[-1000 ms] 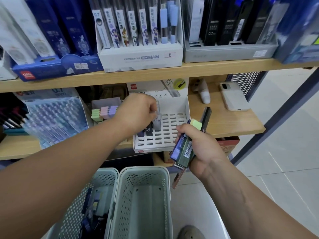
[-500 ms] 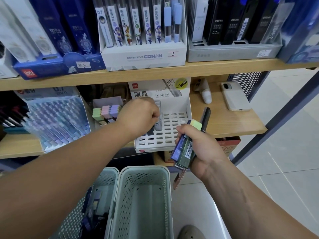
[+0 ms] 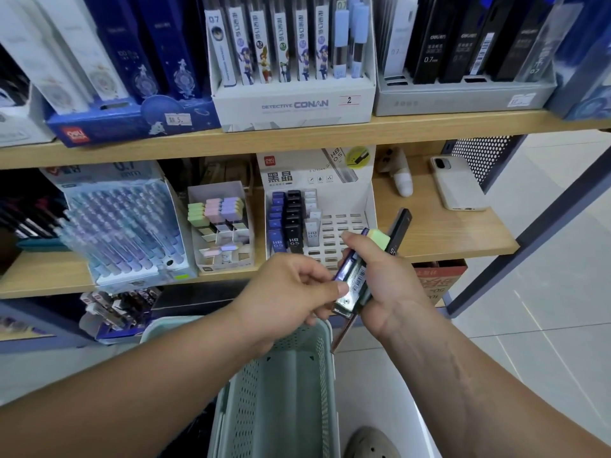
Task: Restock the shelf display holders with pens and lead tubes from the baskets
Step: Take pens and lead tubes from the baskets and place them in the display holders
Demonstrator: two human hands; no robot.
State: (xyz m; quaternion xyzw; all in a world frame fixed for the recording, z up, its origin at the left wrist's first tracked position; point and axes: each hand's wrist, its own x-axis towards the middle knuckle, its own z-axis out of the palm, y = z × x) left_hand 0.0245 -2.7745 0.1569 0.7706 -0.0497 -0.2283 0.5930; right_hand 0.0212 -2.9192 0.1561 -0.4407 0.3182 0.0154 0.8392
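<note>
My right hand [image 3: 393, 285] grips a bundle of lead tubes [image 3: 355, 276], among them a blue one, a green-capped one and a long black one. My left hand [image 3: 291, 289] has its thumb and fingers pinching the lower end of that bundle. Behind the hands stands the white slotted lead-tube holder [image 3: 340, 246] on the lower shelf, with a blue row, a black row and a few clear tubes [image 3: 312, 231] in its left slots. A pale green perforated basket [image 3: 281, 391] sits below my hands.
A pastel-capped tube box [image 3: 220, 223] and a 0.7 mm pen display [image 3: 122, 223] stand left of the holder. A white phone [image 3: 458, 183] lies on the shelf to the right. The upper shelf carries a Conan holder [image 3: 294, 107] and a grey holder [image 3: 463, 94].
My left hand has left the slotted holder, where it set a clear tube, and come back down to the bundle in my right hand. The right hand has stayed in place.
</note>
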